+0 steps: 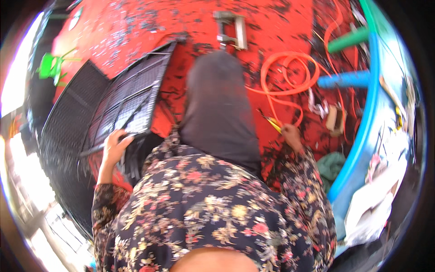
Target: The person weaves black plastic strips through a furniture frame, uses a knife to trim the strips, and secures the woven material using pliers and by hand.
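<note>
On my left stands a black woven wicker piece [72,111] with a barred frame [131,102], tilted up from the floor. My left hand [114,148] is at the frame's near edge, thumb and forefinger spread apart; whether it touches the edge is hard to tell. Loose black strips hang just beside it. My right hand [291,137] is closed around a slim yellow-handled hand tool [274,125] with a dark tip, blurred, pointing up and left. Between my hands is my dark-clothed leg [217,99].
An orange hose [297,92] lies coiled on the red floor [190,22], among black scraps. Ahead is a grey metal-looking bracket [241,34]. At right stands a blue-rimmed table [372,86] with white plastic [376,208] on it. A green stool [47,66] is far left.
</note>
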A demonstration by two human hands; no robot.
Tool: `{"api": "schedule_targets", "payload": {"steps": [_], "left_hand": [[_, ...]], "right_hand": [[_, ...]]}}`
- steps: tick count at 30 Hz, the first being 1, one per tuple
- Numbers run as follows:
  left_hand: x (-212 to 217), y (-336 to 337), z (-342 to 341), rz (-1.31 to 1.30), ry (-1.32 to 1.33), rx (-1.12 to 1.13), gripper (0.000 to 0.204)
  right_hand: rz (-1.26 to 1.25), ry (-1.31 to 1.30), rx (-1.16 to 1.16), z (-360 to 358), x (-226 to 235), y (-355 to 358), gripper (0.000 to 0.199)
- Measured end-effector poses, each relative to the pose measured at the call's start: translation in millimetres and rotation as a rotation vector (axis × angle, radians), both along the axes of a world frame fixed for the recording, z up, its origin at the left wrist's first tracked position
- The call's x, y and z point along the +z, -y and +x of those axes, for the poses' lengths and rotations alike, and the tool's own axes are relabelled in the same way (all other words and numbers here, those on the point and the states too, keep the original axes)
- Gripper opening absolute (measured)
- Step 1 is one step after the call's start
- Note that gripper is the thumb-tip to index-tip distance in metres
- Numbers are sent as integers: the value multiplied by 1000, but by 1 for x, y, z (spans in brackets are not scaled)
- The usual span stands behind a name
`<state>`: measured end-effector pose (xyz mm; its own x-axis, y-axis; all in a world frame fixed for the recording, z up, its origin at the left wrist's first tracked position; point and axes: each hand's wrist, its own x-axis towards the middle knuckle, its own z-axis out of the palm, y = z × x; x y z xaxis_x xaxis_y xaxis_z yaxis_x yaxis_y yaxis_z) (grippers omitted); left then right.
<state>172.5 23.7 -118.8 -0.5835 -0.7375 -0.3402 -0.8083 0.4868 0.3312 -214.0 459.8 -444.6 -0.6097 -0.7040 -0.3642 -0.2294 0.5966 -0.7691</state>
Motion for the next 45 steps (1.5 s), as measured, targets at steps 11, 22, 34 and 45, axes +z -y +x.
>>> {"api": "schedule_targets", "payload": {"steps": [11,22,34,45], "left_hand": [[-32,2,-46,61,-619,-131,41],[34,-13,-125,263,-907,-63,18],[44,-44,-138,179,-996,-342,10],[-53,-26,-86,285,-834,194,22]], "right_hand": [[-823,720,-252,13,255,147,18],[-839,966,242,111,343,248,29],[-658,798,536,105,340,270,100],[-192,220,335,116,283,272,75]]}}
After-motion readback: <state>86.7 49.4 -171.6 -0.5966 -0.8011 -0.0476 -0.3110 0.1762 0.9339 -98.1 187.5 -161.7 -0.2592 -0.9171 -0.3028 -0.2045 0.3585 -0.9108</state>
